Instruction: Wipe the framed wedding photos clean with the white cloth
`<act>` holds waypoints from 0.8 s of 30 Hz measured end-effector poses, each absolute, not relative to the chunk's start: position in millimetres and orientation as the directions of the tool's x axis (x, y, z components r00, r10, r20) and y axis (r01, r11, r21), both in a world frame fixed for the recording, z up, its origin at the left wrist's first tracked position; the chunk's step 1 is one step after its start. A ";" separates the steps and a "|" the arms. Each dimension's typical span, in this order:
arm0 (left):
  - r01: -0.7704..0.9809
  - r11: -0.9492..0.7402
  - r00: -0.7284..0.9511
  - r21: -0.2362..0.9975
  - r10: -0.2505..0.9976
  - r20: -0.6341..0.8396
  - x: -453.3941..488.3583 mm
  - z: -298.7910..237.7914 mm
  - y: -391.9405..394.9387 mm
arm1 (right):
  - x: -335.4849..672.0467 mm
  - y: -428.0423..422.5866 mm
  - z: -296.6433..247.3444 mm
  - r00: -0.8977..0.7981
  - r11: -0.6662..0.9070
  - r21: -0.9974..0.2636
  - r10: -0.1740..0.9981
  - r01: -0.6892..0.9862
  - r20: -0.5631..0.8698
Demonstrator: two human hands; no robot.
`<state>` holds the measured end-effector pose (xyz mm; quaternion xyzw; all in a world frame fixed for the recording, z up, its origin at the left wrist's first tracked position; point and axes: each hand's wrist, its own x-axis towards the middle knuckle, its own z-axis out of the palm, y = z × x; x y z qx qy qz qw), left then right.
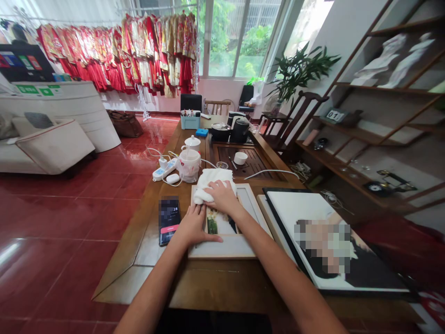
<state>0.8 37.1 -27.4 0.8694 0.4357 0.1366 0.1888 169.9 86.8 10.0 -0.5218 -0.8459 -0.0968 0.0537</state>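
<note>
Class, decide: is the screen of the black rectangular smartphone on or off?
On: the black rectangular smartphone shows white digits and a bright pink bar.

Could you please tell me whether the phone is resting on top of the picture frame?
No, the phone lies on the wooden table, just left of the picture frame in this view.

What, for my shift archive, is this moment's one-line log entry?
left hand: on pale rectangular wood-edged frame | right hand: on white cloth towel | towel: over frame's far edge
</note>
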 end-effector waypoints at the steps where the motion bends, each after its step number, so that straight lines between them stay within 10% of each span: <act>1: 0.710 -0.542 0.582 0.449 0.811 0.058 0.7 -28.0 37.2 | 173.4 85.6 10.5 -0.438 0.424 0.114 0.879 0.899 0.188; 13: 0.737 -0.485 0.574 0.470 0.817 -0.058 -0.2 -27.2 39.4 | 251.8 68.9 16.8 -0.175 0.147 0.149 0.965 0.978 0.194; 24: 0.722 -0.504 0.591 0.475 0.806 -0.043 0.3 -28.0 39.4 | 186.3 76.2 6.5 -0.308 0.287 0.135 0.933 0.948 0.184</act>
